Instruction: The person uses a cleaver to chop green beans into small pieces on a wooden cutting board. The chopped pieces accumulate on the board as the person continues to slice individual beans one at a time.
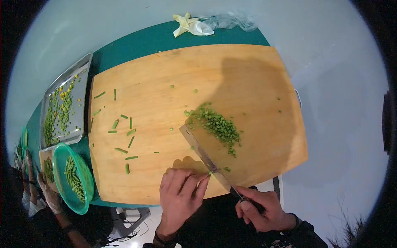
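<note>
My right hand [260, 208] grips the dark handle of a kitchen knife [202, 154], whose blade points up and left across the wooden cutting board [149, 77]. My left hand [183, 189] pinches a small green bean piece [210, 173] between thumb and forefinger, right at the blade. Beyond the knife lies a heap of finely chopped green beans [220, 125], with a few stray bits around it. Several uncut green bean segments [115, 124] are scattered over the board's left part.
A metal tray [81, 107] of chopped green and yellow bits stands left of the board. Below it, a green plastic basket [88, 183] holds bean segments. A co-worker's gloved hand [51, 197] is at far left. Crumpled plastic [231, 22] and a yellowish-white wrapper [186, 23] lie at the back.
</note>
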### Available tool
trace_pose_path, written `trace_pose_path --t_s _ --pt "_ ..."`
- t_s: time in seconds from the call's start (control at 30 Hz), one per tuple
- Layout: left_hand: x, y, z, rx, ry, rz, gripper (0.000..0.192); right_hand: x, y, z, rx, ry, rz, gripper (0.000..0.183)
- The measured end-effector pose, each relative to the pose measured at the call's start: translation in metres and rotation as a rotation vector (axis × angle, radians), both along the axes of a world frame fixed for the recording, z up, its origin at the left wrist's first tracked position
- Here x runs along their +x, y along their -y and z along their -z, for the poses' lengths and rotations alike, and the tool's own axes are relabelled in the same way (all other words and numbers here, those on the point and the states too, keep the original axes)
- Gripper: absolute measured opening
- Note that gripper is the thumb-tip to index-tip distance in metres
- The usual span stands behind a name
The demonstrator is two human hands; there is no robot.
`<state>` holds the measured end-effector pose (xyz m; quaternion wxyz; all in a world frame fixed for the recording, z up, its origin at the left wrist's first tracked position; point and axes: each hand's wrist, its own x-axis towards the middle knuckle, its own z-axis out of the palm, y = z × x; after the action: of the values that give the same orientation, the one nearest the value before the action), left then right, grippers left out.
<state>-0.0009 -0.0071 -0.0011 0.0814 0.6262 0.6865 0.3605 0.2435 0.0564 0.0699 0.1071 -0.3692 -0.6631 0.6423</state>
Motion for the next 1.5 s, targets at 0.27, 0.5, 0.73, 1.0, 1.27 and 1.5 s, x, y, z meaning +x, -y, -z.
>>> trace_pose_path --t_s 0.27,0.5,0.73,1.0,1.27,1.5 --pt "0.002 -0.003 -0.004 -0.003 0.01 -0.009 0.021 -0.002 -0.006 -0.008 -0.013 0.035 -0.043 0.053" --pt "0.002 -0.004 -0.004 0.012 0.023 -0.005 0.018 0.006 -0.008 -0.027 -0.082 0.189 -0.084 0.053" --pt "0.0 -0.004 -0.003 0.03 0.02 0.053 0.021 -0.016 -0.022 -0.014 0.041 0.052 -0.044 0.049" --pt "0.001 -0.001 -0.001 0.06 0.02 0.035 0.022 -0.049 -0.031 0.005 0.328 -0.045 0.002 0.053" --pt "0.004 0.0 -0.001 0.051 0.039 -0.011 0.02 -0.013 -0.018 -0.012 0.059 -0.077 0.038 0.051" --pt "0.005 -0.001 0.0 0.048 0.04 -0.012 0.02 -0.007 -0.014 0.0 0.045 -0.107 0.023 0.05"
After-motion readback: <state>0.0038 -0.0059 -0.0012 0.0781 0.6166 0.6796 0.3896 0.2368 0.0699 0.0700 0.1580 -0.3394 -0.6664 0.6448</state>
